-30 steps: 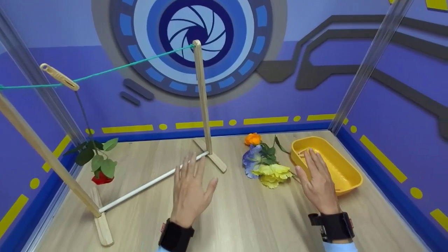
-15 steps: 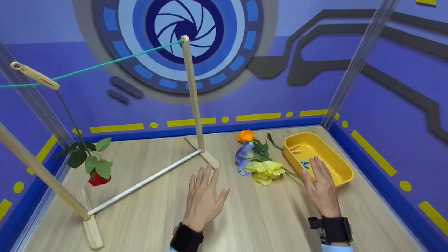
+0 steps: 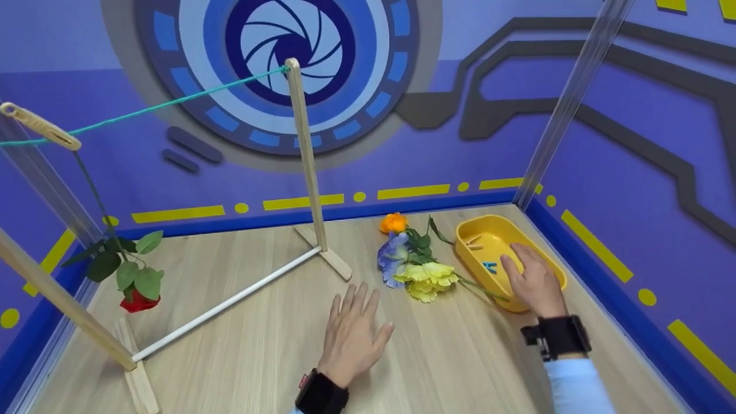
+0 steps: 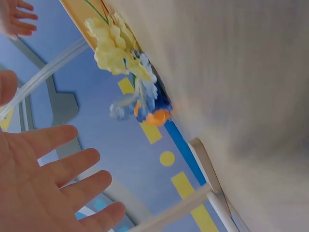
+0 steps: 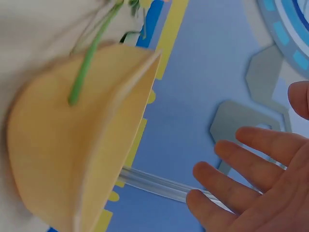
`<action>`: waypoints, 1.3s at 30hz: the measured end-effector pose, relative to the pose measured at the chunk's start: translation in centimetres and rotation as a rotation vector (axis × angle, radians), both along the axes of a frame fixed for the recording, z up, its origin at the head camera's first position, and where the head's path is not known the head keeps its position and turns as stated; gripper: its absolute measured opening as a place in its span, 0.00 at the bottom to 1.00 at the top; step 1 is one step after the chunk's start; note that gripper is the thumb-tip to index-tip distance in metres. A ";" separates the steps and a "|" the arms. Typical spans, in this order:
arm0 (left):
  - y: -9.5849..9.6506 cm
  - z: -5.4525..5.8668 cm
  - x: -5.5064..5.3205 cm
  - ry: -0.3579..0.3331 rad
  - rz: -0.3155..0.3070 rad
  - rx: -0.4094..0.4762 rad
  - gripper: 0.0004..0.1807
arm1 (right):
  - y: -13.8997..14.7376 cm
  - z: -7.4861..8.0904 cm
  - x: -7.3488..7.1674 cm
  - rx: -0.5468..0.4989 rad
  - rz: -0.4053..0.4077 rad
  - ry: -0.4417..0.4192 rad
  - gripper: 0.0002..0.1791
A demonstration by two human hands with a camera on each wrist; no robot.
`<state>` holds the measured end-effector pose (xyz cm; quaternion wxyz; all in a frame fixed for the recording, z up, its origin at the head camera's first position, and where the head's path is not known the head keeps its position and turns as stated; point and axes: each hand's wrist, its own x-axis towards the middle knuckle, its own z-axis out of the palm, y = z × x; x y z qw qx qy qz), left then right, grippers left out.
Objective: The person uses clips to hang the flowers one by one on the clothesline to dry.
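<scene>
My right hand (image 3: 536, 282) hovers over the yellow tub (image 3: 468, 265), fingers loosely extended and holding nothing. Inside the tub lie a blue clothespin (image 3: 489, 267) and a wooden clothespin (image 3: 474, 242); the hand hides part of its floor. In the right wrist view, that hand (image 5: 256, 179) is beside the tub's rim (image 5: 120, 96). Above the table's middle, my left hand (image 3: 353, 339) has its fingers straight and spread, with nothing in it. Between the hands and the back wall lie artificial flowers: an orange one (image 3: 394, 223), a purple one (image 3: 392, 260) and a yellow one (image 3: 428, 280).
A wooden stand with a right post (image 3: 306, 155), left post (image 3: 63, 299) and white crossbar (image 3: 230, 305) occupies the left side. From its green cord (image 3: 172, 103), a large clothespin (image 3: 40, 125) hangs a red rose (image 3: 140, 302) head down. Printed walls enclose the table.
My right hand has moved further over the tub, and its fingers have relaxed. The left hand has shifted right, away from the crossbar. The head view has turned slightly right.
</scene>
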<state>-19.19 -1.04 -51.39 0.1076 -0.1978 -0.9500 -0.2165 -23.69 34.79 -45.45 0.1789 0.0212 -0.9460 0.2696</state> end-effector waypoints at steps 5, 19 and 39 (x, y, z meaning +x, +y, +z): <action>1.5 0.2 -0.3 -0.014 -0.026 -0.031 0.35 | 1.8 1.0 -2.8 0.105 0.050 -0.094 0.29; 5.0 -0.7 -0.8 0.021 -0.079 -0.046 0.36 | 3.6 -0.1 -7.9 0.419 0.231 -0.269 0.23; 6.8 -1.9 -1.3 0.002 -0.083 -0.077 0.33 | 3.8 -2.9 -10.9 0.567 0.305 -0.433 0.15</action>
